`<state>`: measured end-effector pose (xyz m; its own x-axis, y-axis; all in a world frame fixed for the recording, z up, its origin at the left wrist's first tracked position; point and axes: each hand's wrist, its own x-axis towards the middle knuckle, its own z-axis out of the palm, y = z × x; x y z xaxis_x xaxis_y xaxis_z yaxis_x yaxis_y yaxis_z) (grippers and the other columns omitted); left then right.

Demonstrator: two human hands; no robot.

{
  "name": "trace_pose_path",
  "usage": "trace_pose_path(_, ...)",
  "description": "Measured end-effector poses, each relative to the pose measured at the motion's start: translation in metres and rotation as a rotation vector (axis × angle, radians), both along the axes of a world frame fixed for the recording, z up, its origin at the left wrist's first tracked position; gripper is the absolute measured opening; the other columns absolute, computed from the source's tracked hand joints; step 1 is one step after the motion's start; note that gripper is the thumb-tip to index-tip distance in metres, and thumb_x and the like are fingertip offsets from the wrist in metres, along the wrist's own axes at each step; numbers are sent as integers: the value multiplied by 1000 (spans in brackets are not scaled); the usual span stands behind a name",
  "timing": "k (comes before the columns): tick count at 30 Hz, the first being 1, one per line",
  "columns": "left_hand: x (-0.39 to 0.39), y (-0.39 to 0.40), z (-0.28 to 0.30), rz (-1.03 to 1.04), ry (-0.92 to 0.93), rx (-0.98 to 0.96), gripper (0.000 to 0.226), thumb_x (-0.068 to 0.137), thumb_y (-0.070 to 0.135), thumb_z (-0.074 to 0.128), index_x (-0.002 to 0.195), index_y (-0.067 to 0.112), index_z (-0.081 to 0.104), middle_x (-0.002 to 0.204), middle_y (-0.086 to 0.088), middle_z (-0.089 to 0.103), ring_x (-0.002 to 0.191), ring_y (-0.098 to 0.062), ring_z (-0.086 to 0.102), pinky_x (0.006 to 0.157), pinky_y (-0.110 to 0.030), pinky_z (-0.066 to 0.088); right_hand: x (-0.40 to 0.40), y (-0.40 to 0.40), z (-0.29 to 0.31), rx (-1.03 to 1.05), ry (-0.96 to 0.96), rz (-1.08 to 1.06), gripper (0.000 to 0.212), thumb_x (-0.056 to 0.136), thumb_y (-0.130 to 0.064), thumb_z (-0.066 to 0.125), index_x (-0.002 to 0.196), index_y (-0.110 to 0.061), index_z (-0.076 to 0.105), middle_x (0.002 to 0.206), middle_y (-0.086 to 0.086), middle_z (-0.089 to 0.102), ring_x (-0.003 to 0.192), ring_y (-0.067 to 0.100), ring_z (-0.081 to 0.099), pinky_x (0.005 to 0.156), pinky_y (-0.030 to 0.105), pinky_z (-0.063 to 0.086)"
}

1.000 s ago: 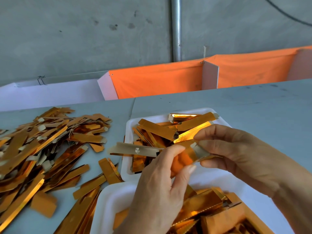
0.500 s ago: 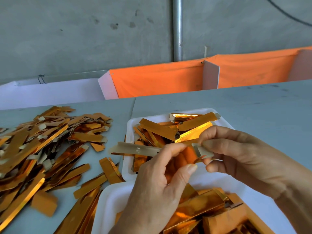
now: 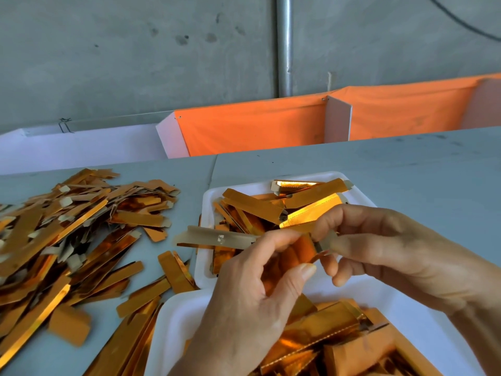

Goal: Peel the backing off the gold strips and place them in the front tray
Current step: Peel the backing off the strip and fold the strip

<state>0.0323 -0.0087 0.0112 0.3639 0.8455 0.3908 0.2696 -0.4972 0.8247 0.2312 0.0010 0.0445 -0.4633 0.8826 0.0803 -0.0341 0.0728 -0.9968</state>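
Head view: the left hand (image 3: 252, 302) and right hand (image 3: 379, 256) both pinch one gold strip (image 3: 298, 246). It lies sideways, left to right, above the far white tray (image 3: 208, 202). Its pale backing (image 3: 217, 237) sticks out to the left.

A small workshop or factory bench: bare concrete wall (image 3: 108, 63), metal pipe (image 3: 283, 42), orange cloth bins (image 3: 252, 128) behind a grey table (image 3: 406, 169) heaped with gold strips (image 3: 67, 234)
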Motion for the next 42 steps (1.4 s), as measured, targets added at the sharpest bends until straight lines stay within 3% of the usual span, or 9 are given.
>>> trace_pose_path(9,2,-1,2,28,39,61,32,78,53,56,109,46,56,97,18,65,96,-6,61,74,-10,47,-6,-2,1,46,-52,-48,4,73,-19,70,75,-21,66,63,4,60,55,15,58,59,21,50)
trace_pose_path(15,3,-2,-3,101,146,138,30,78,54,60,107,47,56,97,30,57,95,4,56,71,-7,45,-11,-1,-2,105,-197,-122,13,66,-12,63,68,-24,60,55,3,50,46,14,46,52,14,42)
trace_pose_path(18,2,-1,-3,119,146,150,32,77,58,56,105,44,57,95,25,59,93,-1,58,70,-9,45,-8,0,-3,9,-45,-86,11,72,-17,64,82,-16,67,63,8,52,51,16,49,52,20,44)
trace_pose_path(20,1,0,-2,118,139,143,32,77,56,57,107,43,57,92,22,59,92,-4,58,70,-12,46,-4,2,-5,-85,64,-33,24,72,-23,65,91,-7,68,68,12,53,54,18,51,53,23,47)
trace_pose_path(26,0,-1,1,76,107,128,32,77,54,55,108,47,55,92,19,62,92,-7,60,70,-14,48,-3,6,-9,-205,215,77,30,71,-25,81,93,-10,68,68,7,58,56,13,58,52,22,51)
trace_pose_path(31,1,-3,1,63,141,118,26,78,49,61,104,48,56,93,27,59,93,0,58,68,-6,43,-7,5,-8,-185,101,3,9,70,-16,77,76,-20,71,63,5,58,49,13,54,48,21,48)
trace_pose_path(38,1,-3,1,71,187,108,24,77,54,56,101,56,52,107,32,54,105,6,52,75,-2,41,-8,3,-4,-127,-10,-52,7,70,-15,68,74,-21,69,63,10,56,50,16,52,49,22,48)
trace_pose_path(42,2,-3,1,77,170,109,29,77,56,57,105,51,55,104,30,58,102,6,54,73,-3,42,-8,1,-3,-107,-29,-67,7,71,-15,65,76,-19,69,62,8,57,51,17,54,50,22,48)
